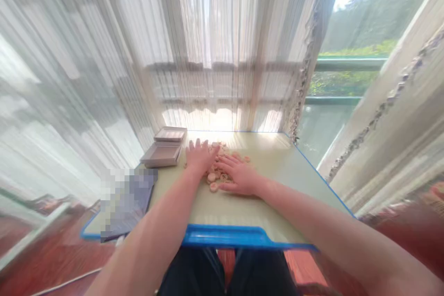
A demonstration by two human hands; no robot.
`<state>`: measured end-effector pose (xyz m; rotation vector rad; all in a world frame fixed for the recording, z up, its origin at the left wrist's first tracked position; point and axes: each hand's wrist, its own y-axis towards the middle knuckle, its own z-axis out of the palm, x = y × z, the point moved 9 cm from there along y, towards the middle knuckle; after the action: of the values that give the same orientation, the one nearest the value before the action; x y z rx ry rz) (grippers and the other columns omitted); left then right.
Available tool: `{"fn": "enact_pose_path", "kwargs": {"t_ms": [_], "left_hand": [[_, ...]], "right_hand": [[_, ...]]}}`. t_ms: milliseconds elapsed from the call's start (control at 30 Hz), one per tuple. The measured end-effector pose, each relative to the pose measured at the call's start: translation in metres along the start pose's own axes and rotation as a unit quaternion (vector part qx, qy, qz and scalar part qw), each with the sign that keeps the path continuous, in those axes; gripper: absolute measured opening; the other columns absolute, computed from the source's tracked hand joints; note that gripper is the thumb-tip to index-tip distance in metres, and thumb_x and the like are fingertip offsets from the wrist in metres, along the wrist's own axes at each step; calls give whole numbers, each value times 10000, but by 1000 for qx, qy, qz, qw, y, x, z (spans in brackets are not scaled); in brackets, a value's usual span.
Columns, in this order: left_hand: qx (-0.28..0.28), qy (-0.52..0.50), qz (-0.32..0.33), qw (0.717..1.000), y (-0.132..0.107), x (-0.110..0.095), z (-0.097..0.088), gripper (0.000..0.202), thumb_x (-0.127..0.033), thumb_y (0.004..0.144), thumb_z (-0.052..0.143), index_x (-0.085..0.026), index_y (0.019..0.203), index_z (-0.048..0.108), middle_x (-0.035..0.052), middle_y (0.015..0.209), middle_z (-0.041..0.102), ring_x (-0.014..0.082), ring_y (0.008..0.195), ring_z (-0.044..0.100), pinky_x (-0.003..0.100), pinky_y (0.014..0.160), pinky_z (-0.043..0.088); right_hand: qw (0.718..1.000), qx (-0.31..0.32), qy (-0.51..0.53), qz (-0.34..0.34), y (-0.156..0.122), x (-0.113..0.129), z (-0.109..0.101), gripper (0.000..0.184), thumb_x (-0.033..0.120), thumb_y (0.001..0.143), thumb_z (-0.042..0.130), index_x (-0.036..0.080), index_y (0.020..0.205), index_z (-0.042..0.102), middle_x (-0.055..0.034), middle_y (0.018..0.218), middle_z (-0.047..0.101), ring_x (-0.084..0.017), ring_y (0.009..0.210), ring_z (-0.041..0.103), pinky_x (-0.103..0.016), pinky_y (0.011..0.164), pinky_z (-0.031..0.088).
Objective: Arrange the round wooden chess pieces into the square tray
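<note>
Several round, pale wooden pieces, like Chinese chess pieces, lie in a loose pile on the table, some with marks on top. My left hand rests over the pile's left side, palm down with fingers spread. On the right side, my right hand lies flat across the pieces, its fingers stretched toward my left hand. Both hands touch the pile and neither grips anything. Pieces under the palms are hidden. Another piece sits just beyond the right fingers.
The pale table has a blue edge close to my legs. An open shallow box with its lid stands at the back left. A dark flat object, partly pixelated, lies at the left edge. Curtains hang behind the table.
</note>
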<state>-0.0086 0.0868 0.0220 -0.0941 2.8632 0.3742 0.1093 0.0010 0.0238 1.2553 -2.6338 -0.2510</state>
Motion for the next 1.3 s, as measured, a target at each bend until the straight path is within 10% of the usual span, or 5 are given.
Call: {"fn": "enact_pose_path", "kwargs": {"t_ms": [133, 433, 700, 1033, 1300], "left_hand": [[27, -41, -1, 999, 16, 13, 17, 770, -680, 825, 204, -152, 1328, 449, 182, 1419, 376, 403, 1335, 250, 533, 1054, 229], [-134, -289, 54, 946, 16, 6, -17, 516, -446, 938, 164, -161, 1020, 586, 98, 1076, 630, 188, 1040, 555, 335, 968, 401], [31, -145, 49, 988, 23, 18, 17, 629, -531, 915, 163, -125, 1284, 472, 151, 1376, 454, 248, 1309, 366, 416, 1100, 219], [9, -277, 113, 954, 9, -12, 13, 542, -446, 935, 192, -148, 1175, 575, 110, 1270, 558, 217, 1228, 450, 371, 1084, 288], [-1, -411, 36, 911, 7, -8, 6, 424, -331, 918, 248, -171, 1063, 613, 75, 1179, 610, 192, 1123, 532, 343, 1010, 389]], "right_hand": [[1000, -21, -20, -11, -10, 0, -7, 688, 587, 813, 455, 256, 1408, 354, -58, 1488, 302, -274, 1370, 212, -494, 1129, 41], [999, 5, 7, 39, -11, -17, -1, 600, 592, 856, 374, 329, 1395, 366, -16, 1467, 349, -288, 1347, 275, -489, 1101, 203], [997, 5, 11, 74, -18, -29, -2, 683, 627, 835, 381, 233, 1393, 386, -74, 1466, 341, -298, 1327, 322, -528, 1110, 168], [998, 0, 43, 52, -12, -34, 0, 621, 588, 845, 408, 248, 1364, 426, -43, 1454, 370, -276, 1349, 281, -484, 1111, 236], [996, -29, 60, 62, -12, -39, 0, 536, 523, 871, 419, 239, 1321, 480, -48, 1444, 385, -265, 1337, 308, -471, 1103, 276]]}}
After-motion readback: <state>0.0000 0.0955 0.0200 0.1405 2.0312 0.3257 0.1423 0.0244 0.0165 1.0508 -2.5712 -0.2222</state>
